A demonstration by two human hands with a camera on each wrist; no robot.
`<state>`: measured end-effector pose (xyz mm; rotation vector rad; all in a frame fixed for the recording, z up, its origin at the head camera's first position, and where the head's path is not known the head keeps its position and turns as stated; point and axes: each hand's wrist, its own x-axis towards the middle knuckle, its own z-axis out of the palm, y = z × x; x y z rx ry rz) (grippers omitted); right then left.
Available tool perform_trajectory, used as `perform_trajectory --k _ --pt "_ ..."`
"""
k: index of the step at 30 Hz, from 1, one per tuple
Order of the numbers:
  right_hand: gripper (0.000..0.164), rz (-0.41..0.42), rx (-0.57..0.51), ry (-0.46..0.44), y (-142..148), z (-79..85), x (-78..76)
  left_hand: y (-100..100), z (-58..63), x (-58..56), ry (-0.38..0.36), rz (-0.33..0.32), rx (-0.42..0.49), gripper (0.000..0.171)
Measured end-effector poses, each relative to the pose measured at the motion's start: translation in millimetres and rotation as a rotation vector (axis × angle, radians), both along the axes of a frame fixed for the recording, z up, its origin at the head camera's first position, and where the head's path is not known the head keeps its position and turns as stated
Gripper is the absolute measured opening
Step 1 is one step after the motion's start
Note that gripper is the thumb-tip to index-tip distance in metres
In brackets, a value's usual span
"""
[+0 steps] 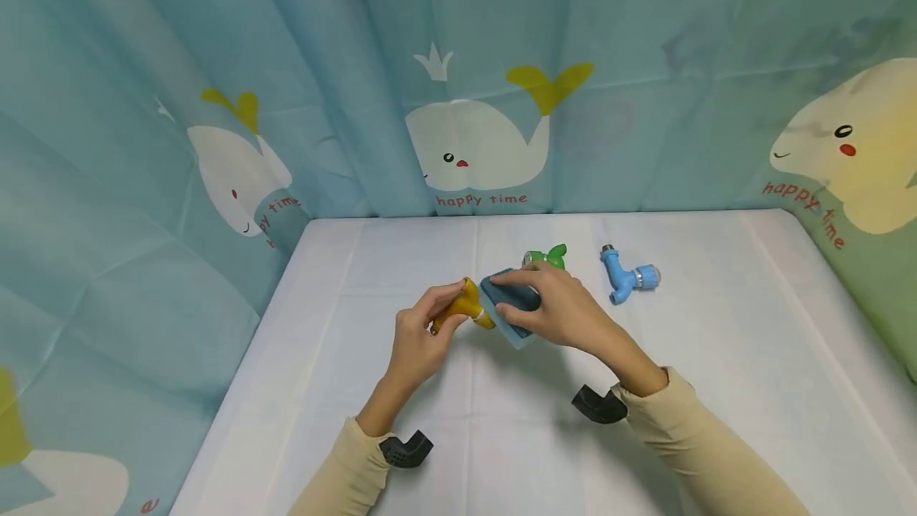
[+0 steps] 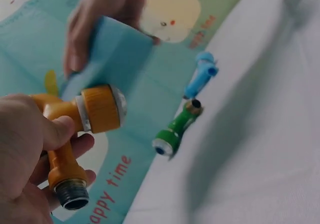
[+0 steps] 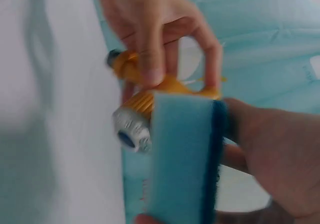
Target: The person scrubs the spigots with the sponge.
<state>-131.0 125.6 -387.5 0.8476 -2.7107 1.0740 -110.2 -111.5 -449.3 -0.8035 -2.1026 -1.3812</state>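
Note:
My left hand [image 1: 419, 338] grips a yellow faucet [image 1: 464, 302] above the table. In the left wrist view the thumb lies across the faucet's body, with the threaded end [image 2: 72, 193] pointing down and the round knob [image 2: 102, 108] facing right. A blue sponge [image 3: 182, 154] with a darker layer along one side is held by my right hand [image 1: 562, 305], fingers and thumb on its edges. In the right wrist view the sponge overlaps the faucet near its knob. Behind the right hand lies a green faucet [image 1: 555, 255], partly hidden by that hand in the head view.
To the right on the white table [image 1: 387, 261] lies a light blue faucet [image 1: 627, 274]. A blue-green curtain [image 1: 344, 102] with printed whales hangs behind and to the left. Black wrist pieces [image 1: 406, 450] sit at both sleeve cuffs.

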Motion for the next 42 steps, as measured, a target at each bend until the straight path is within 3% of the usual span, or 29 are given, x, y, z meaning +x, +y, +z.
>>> perform_trajectory --k 5,10,13,15,19,22,25,29,34,39,42 --pt "0.040 0.015 -0.055 0.001 -3.5 2.3 -0.6 -2.2 4.2 -0.7 0.058 0.018 -0.001 0.045" --pt "0.040 -0.011 0.066 -0.038 3.5 -0.7 -2.4 -5.7 6.6 0.3 0.035 0.002 0.057 0.044" --pt "0.039 -0.052 0.002 0.000 6.7 -2.2 -3.7 -7.7 6.3 0.2 -0.028 -0.012 0.124 0.044" --pt "0.041 -0.019 -0.098 0.036 5.0 -3.4 -3.9 -7.9 7.5 0.3 -0.098 -0.018 0.184 0.045" --pt "0.044 0.069 -0.255 0.077 -1.7 -10.6 -2.1 -5.4 11.3 0.9 -0.314 -0.054 0.355 0.045" --pt "0.046 0.029 -0.312 0.112 -3.3 -17.3 0.0 -1.7 12.8 0.9 -0.487 -0.088 0.520 0.047" --pt "0.049 0.012 -0.381 0.154 -4.8 -19.1 2.0 3.0 14.4 0.0 -0.595 -0.114 0.661 0.049" --pt "0.052 0.040 -0.403 0.231 -9.1 -21.7 1.4 8.2 19.6 0.1 -0.664 -0.135 0.799 0.049" --pt "0.053 -0.002 -0.418 0.302 -9.2 -27.6 -1.7 10.0 23.6 1.2 -0.713 -0.158 0.910 0.048" --pt "0.052 0.034 -0.431 0.309 -14.1 -25.1 0.7 10.8 24.7 0.2 -0.717 -0.181 0.933 0.047" --pt "0.053 -0.007 -0.397 0.297 -14.0 -27.5 -1.2 9.6 23.6 -0.4 -0.728 -0.183 0.927 0.047"
